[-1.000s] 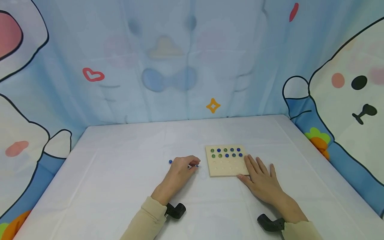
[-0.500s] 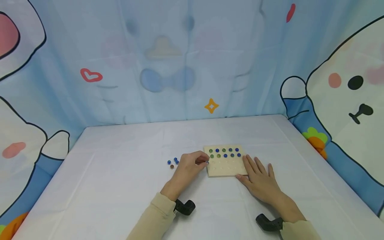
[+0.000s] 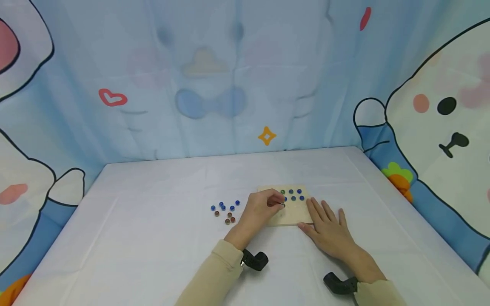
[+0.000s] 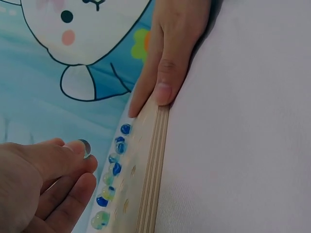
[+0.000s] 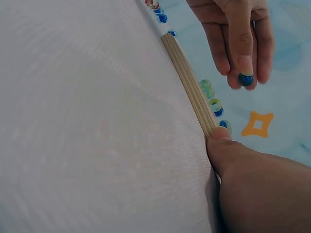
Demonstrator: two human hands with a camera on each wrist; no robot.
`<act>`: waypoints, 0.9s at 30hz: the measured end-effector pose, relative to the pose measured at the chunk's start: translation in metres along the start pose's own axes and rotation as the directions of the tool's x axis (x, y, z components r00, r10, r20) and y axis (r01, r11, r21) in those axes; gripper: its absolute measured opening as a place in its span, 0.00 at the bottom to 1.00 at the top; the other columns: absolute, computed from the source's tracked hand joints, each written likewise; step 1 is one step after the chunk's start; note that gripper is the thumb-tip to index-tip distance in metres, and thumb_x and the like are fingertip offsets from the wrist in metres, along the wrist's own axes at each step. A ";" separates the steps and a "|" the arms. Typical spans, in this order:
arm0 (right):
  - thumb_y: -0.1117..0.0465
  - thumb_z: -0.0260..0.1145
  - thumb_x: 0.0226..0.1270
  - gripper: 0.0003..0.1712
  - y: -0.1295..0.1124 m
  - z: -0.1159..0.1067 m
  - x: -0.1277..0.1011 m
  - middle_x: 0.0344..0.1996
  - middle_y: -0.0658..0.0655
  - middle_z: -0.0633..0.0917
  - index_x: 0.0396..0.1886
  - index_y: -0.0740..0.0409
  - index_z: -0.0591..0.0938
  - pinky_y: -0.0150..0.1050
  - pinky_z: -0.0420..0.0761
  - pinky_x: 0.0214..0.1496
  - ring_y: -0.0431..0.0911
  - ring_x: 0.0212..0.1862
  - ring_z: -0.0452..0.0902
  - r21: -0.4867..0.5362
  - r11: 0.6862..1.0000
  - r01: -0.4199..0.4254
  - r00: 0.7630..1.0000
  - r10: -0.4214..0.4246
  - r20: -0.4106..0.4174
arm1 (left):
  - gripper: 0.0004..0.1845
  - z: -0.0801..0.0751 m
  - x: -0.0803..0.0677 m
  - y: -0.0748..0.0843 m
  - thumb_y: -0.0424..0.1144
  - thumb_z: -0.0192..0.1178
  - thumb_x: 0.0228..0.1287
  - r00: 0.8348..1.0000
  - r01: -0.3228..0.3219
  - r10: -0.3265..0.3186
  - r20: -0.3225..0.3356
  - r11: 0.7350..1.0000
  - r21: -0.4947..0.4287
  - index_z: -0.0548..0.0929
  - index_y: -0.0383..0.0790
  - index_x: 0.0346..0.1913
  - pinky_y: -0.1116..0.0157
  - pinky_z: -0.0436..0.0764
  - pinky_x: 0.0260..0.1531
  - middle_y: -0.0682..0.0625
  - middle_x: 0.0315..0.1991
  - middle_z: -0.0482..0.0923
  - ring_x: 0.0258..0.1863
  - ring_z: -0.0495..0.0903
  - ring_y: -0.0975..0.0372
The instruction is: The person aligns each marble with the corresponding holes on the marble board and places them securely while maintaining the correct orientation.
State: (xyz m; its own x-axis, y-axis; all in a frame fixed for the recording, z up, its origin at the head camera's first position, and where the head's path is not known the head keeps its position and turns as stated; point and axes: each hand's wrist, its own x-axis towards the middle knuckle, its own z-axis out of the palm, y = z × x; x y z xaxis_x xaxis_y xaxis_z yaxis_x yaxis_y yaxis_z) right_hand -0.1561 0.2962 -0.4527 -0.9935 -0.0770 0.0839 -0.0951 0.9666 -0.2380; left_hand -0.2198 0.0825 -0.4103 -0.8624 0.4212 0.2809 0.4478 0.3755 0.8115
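Observation:
A pale wooden board (image 3: 292,216) with rows of small hollows lies on the table. Green and blue glass marbles (image 4: 116,169) sit in its far two rows. Over the board, my left hand (image 3: 261,209) pinches a blue marble (image 5: 245,79) between thumb and fingertips, held above the surface. My right hand (image 3: 332,236) rests at the board's right edge with fingers fairly straight; its thumb (image 5: 221,133) touches the near edge. In the head view the left hand hides the board's left part.
Left of the board, several loose blue marbles (image 3: 232,208) and reddish-brown marbles (image 3: 232,219) lie scattered on the white tabletop (image 3: 153,221). A blue cartoon curtain (image 3: 206,140) hangs behind the table. Each wrist wears a black camera mount (image 3: 255,260).
My left hand has moved right with the pinched marble, from the tabletop to over the board, uncovering more loose marbles. The right hand stays at the board's edge.

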 end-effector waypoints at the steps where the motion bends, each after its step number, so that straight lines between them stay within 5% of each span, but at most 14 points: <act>1: 0.31 0.48 0.72 0.51 0.000 0.000 0.000 0.78 0.68 0.52 0.79 0.62 0.50 0.75 0.32 0.71 0.68 0.77 0.42 -0.001 1.000 0.001 1.000 -0.001 -0.002 | 0.08 0.002 0.002 0.001 0.33 0.67 0.62 1.000 -0.006 0.006 -0.003 1.000 0.001 0.86 0.39 0.45 0.78 0.81 0.42 0.50 0.40 0.89 0.39 0.86 0.68; 27: 0.33 0.49 0.74 0.48 -0.002 -0.001 -0.001 0.78 0.65 0.53 0.79 0.61 0.52 0.75 0.34 0.71 0.67 0.78 0.43 0.023 0.999 0.028 0.999 -0.028 -0.023 | 0.05 0.060 0.027 0.018 0.32 0.67 0.62 0.999 0.007 -0.002 -0.033 0.991 0.135 0.85 0.41 0.40 0.79 0.79 0.38 0.51 0.37 0.88 0.38 0.84 0.67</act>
State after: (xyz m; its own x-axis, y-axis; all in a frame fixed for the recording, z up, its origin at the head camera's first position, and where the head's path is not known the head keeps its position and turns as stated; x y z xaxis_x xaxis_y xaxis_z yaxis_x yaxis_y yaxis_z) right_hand -0.1544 0.2946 -0.4510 -0.9887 -0.0978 0.1131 -0.1243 0.9581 -0.2581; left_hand -0.2211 0.1504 -0.4186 -0.8707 0.3930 0.2957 0.4697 0.4865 0.7367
